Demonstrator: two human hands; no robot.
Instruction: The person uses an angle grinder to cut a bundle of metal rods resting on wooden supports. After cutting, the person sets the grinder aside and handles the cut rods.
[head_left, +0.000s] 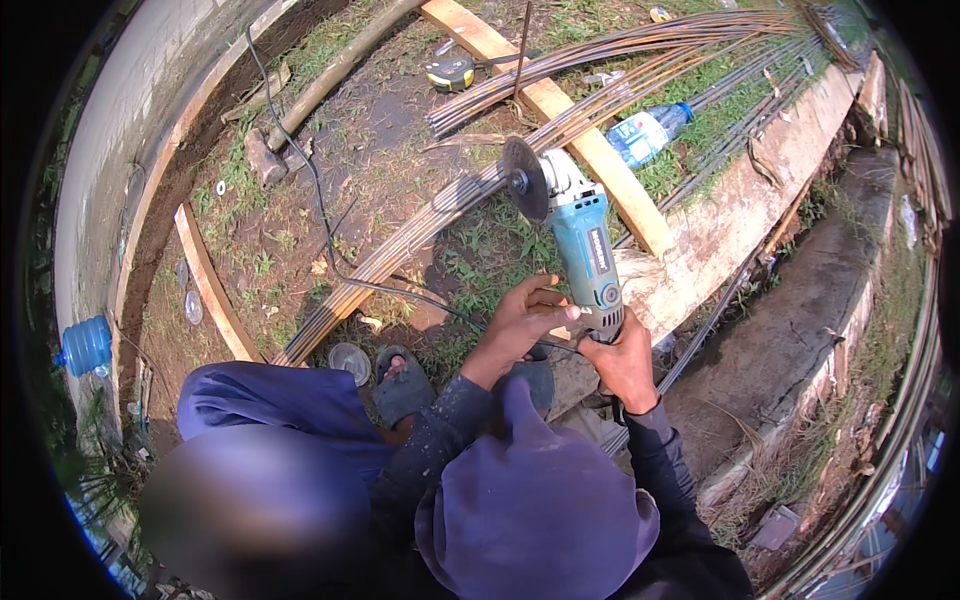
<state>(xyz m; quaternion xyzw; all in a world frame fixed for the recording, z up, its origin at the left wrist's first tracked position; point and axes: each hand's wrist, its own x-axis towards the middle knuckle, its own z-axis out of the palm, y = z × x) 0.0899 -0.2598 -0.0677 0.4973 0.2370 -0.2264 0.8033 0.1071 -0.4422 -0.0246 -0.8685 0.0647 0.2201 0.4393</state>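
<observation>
A teal angle grinder [590, 250] is held up in front of me, its dark cutting disc [526, 180] at the far end, tilted toward the left. My right hand [622, 365] grips the grinder's rear end. Beside the grinder's lower body, my left hand [527, 318] has its fingers bent and apart from the thumb. Its fingertips come close to the casing; whether they touch I cannot tell. A black power cord [400, 290] runs across the ground and passes behind my left hand. Below the disc, a bundle of thin steel bars [400, 250] stretches diagonally over the ground.
A wooden plank [590, 140] crosses the bars. Beyond them are a tape measure [450, 73] and a plastic water bottle [648, 134]. A wooden pole [340, 75] lies at upper left. A concrete ledge [745, 235] runs along the right. My sandalled foot [403, 385] is near the bars.
</observation>
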